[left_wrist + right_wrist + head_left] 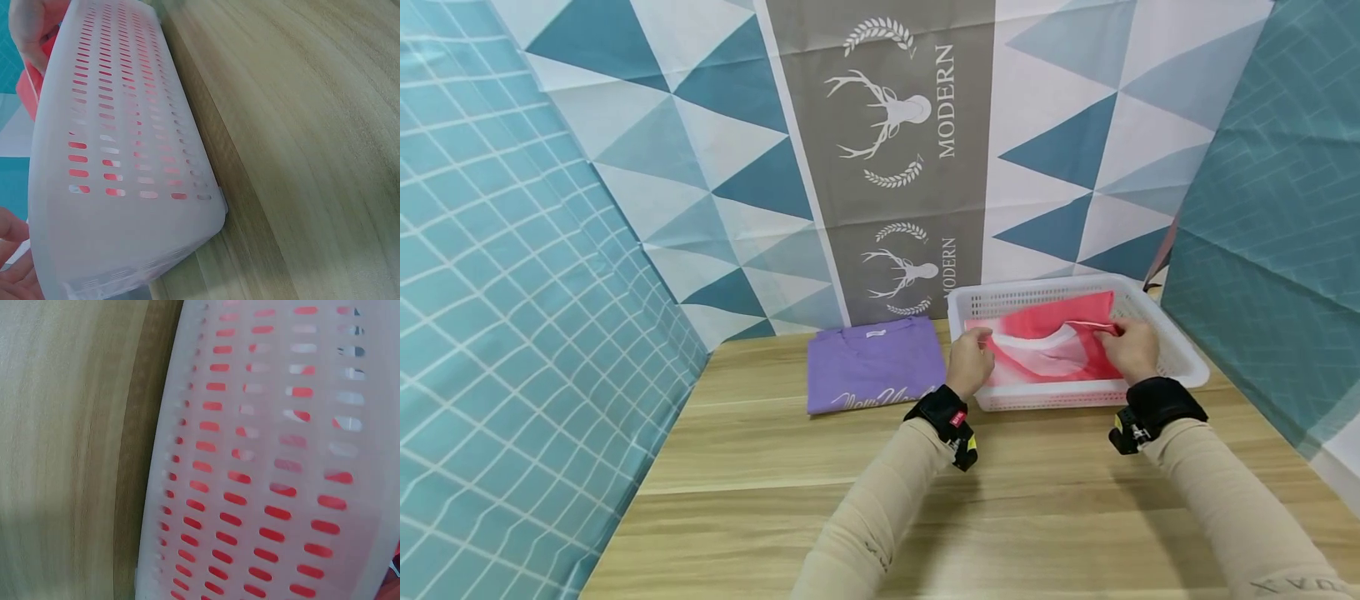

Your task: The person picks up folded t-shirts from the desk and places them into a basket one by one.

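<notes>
A red-and-white shirt [1045, 354] lies in a white perforated plastic basket [1052, 395], with a pale curved neckline across its middle. At the basket's left end, my left hand [972, 363] pinches one side of the shirt between thumb and fingers. My right hand [1133, 347] grips its other side, near the red part on the right. In the left wrist view, the fingers of my left hand [15, 269] show beside the basket's rim, and my right hand [34, 28] is farther along. Red cloth shows through the slots of the basket [262, 487] in the right wrist view.
A folded purple T-shirt [876, 362] with white lettering lies left of the basket on the wooden table [760, 492]. A patterned cloth [895, 150] hangs behind, with teal cloths on the left [512, 275] and right [1277, 217].
</notes>
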Demonstrator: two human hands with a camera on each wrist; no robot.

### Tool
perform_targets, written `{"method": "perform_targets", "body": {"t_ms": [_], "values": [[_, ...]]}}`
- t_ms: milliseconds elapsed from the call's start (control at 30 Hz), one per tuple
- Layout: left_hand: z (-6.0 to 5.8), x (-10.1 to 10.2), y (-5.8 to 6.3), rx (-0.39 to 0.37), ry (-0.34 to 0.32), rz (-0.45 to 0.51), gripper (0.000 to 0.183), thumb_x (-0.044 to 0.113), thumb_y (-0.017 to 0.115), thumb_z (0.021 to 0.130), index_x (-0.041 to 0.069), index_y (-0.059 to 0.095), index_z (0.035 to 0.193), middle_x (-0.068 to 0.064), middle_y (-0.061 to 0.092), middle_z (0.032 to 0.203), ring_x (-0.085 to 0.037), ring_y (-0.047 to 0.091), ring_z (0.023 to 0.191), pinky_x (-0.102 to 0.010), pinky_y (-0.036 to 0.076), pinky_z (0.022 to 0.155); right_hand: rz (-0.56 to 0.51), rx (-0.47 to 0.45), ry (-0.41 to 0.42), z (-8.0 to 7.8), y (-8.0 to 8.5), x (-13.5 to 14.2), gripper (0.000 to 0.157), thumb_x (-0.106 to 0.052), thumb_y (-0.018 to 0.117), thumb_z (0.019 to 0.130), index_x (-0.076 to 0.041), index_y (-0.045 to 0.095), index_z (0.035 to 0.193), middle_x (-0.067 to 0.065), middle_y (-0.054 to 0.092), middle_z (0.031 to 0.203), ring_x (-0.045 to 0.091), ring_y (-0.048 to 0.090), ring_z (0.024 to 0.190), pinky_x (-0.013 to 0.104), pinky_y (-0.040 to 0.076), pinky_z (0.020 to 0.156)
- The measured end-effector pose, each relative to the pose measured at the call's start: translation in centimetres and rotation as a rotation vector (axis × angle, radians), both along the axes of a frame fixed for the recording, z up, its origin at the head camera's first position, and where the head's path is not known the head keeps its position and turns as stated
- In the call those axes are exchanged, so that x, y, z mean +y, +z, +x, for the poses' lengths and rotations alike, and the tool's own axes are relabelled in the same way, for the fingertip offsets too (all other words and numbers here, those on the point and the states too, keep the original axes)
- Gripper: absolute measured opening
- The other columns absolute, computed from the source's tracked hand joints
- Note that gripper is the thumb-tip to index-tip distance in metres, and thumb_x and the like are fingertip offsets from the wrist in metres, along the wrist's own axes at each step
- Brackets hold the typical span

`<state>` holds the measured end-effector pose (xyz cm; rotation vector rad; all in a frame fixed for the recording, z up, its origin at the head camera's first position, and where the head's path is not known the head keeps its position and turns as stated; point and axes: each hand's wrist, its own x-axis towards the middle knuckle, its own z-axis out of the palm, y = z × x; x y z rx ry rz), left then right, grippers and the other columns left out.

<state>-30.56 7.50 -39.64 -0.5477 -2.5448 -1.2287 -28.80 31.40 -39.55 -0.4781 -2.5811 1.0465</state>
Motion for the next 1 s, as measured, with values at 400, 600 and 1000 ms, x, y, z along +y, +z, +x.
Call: {"method": "perform_targets", "body": {"t_ms": [400, 600, 1000], "values": [[0.7, -0.9, -0.5, 0.129, -0.022, 0.208, 0.022, -0.007, 0.051, 0.087, -0.004, 0.068, 0.101, -0.016, 0.073, 0.099, -0.025, 0.071, 0.092, -0.02, 0.056, 0.08, -0.031, -0.063, -0.002, -0.1, 0.0, 0.0, 0.043, -0.015, 0.052, 0.097, 0.01, 0.05, 0.132, 0.035, 0.053, 0.127, 0.041, 0.047, 0.104, 0.036, 0.043, 0.076], [0.8, -1.1, -0.8, 0.131, -0.038, 0.234, 0.023, -0.008, 0.05, 0.087, -0.006, 0.067, 0.102, -0.018, 0.073, 0.1, -0.027, 0.071, 0.095, -0.023, 0.056, 0.082, -0.031, -0.125, 0.016, 0.1, 0.1, 0.4, 0.051, -0.023, 0.043, 0.102, 0.009, 0.038, 0.141, 0.037, 0.046, 0.135, 0.046, 0.045, 0.117, 0.05, 0.046, 0.092], [1.4, -1.9, -1.4, 0.066, -0.034, 0.244, 0.024, -0.008, 0.05, 0.087, -0.006, 0.065, 0.106, -0.02, 0.072, 0.106, -0.03, 0.07, 0.099, -0.028, 0.057, 0.086, -0.043, -0.128, 0.038, 1.5, 0.5, 1.6, 0.059, -0.034, 0.031, 0.103, 0.008, 0.03, 0.145, 0.041, 0.038, 0.139, 0.052, 0.039, 0.128, 0.058, 0.037, 0.103]]}}
